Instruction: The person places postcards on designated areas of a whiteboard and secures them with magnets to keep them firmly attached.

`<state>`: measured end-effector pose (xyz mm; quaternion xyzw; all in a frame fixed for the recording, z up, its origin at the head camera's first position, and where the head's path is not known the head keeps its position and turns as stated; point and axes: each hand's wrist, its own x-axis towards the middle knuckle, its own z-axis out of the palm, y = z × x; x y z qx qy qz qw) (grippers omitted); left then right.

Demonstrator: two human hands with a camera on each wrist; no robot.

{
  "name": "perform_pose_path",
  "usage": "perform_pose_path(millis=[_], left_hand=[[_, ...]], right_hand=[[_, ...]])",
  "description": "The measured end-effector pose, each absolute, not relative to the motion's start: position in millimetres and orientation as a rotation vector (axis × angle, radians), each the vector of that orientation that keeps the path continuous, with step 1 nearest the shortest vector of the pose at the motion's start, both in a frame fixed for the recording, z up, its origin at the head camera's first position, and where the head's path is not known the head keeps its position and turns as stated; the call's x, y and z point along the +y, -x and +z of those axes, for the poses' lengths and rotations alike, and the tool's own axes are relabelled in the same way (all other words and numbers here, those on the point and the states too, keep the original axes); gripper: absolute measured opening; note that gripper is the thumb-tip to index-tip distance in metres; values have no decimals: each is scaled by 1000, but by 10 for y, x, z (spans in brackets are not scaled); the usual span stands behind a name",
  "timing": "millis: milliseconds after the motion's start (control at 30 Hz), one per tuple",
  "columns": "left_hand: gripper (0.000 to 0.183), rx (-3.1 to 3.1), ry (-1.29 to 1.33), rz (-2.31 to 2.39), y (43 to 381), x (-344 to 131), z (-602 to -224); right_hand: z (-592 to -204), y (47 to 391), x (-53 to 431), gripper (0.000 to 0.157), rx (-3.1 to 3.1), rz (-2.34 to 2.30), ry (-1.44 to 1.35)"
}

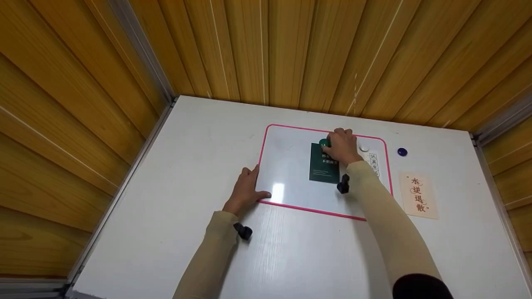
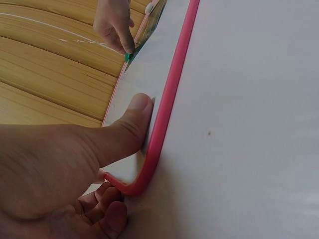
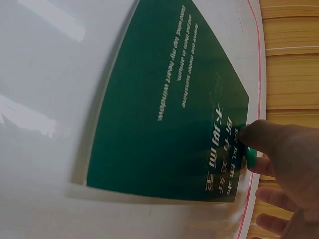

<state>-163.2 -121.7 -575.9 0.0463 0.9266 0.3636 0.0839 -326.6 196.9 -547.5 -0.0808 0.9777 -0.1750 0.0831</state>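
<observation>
A whiteboard [image 1: 284,166] with a pink rim lies on the white table. My left hand [image 1: 244,189] grips its near-left corner, the thumb over the rim and the other fingers curled at the outer edge in the left wrist view. Toward the far edge, my right hand [image 1: 344,147] pinches a round green magnet [image 3: 251,158] between thumb and index finger. The magnet is at the top edge of a dark green card [image 1: 320,172] with white lettering, which lies on the board. One long edge of that card stands slightly raised, casting a shadow, in the right wrist view.
On the board's right side, a white magnet [image 1: 364,148] sits at the top of a pale card [image 1: 373,160], partly behind the right arm. Off the board lie a blue magnet [image 1: 402,152] and a cream card [image 1: 432,195]. Wood-look panels [image 1: 286,54] enclose the table.
</observation>
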Motion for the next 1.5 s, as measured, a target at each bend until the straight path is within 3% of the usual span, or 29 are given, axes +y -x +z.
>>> perform_pose_path(millis=[1000,1500], left_hand=[[105,2766,-153,1106,1616,-1187,-5744],[106,2774,-140,1103,1614,-1203,-5752]], right_hand=[[-5429,3219,2017,44,2915,-509,252],[-5334,3175,2030,53,2928,-561,261]])
